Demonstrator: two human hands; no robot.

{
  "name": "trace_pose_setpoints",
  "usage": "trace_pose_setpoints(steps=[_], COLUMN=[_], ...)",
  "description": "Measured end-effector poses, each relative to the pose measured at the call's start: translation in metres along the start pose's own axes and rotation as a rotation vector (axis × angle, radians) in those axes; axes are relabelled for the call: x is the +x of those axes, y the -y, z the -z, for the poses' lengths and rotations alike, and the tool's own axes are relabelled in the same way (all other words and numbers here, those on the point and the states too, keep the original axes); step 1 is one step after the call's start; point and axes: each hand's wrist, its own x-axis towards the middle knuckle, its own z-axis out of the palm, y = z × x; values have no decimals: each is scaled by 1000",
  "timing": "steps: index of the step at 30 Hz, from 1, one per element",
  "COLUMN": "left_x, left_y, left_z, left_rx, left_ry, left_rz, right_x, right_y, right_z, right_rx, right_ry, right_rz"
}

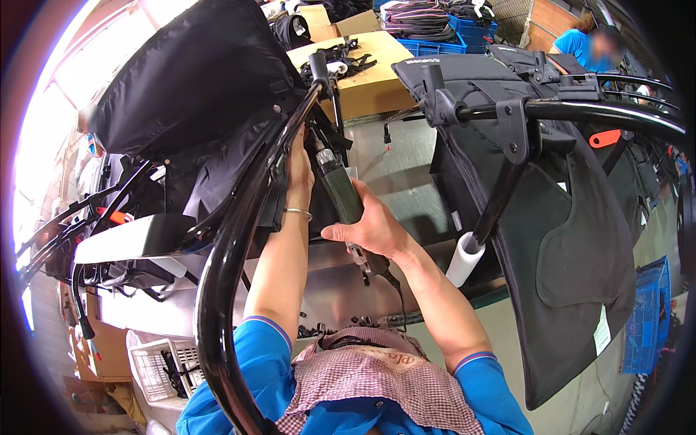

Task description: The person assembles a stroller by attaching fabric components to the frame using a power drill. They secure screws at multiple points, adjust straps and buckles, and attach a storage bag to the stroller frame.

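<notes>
Above the steel bench (406, 167), at approx. chest height, our right hand (373, 230) is wrapped tight round the body of a powered screwdriver (339, 190), tip angled up into the stroller frame joint. Left hand (297, 170) presses against black fabric (196, 87) just beside the curved black tube (232, 239); fingers are hidden behind it, so we can't tell if that grip is closed. We judge the driver stiff, fairly heavy, w/ a cord dragging at its tail, so best held mid-body. Frame looks rigid and smooth, likely slippery; fabric is soft and gives little purchase.
</notes>
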Motion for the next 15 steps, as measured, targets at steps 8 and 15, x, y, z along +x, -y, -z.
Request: trace_pose_setpoints(steps=[8,15], left_x=[3,33], left_y=[0,19], left_z=[-9,11], left_rx=[-176,-226], left_ry=[77,30], left_rz=[126,-40], right_x=[16,23], right_y=[11,26], right_z=[2,3], right_rx=[101,316], right_ry=[25,72], right_rz=[-7,-208])
